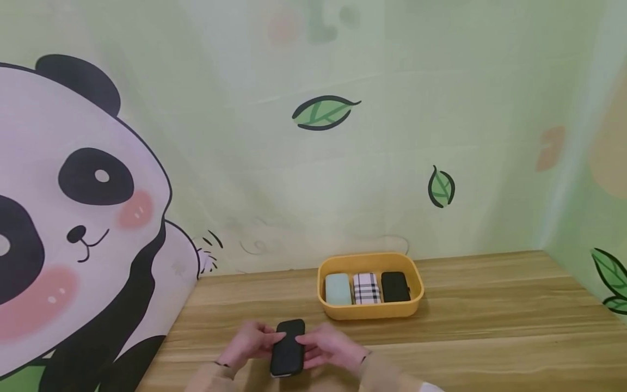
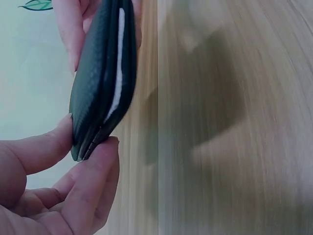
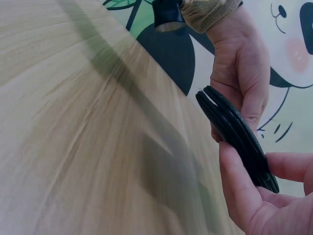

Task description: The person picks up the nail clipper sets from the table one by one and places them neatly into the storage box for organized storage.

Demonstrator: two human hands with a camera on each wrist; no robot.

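A black wallet (image 1: 288, 348), folded, is held up over the table in front of me, its long side pointing away. My left hand (image 1: 250, 343) pinches its left edge, thumb on the upper face and fingers beneath. On the opposite edge, my right hand (image 1: 334, 347) pinches it the same way. In the left wrist view a white strip (image 2: 119, 63) shows between the wallet's layers. The right wrist view shows the stacked layers of the wallet (image 3: 234, 132) edge-on, with the left hand (image 3: 242, 68) behind it.
Beyond the hands, slightly right, stands a yellow basket (image 1: 372, 311). Side by side in it are a pale blue item (image 1: 338, 289), a plaid item (image 1: 366, 288) and a black item (image 1: 395, 287). The wooden table (image 1: 490, 316) meets a panda-and-leaf printed backdrop (image 1: 235, 136).
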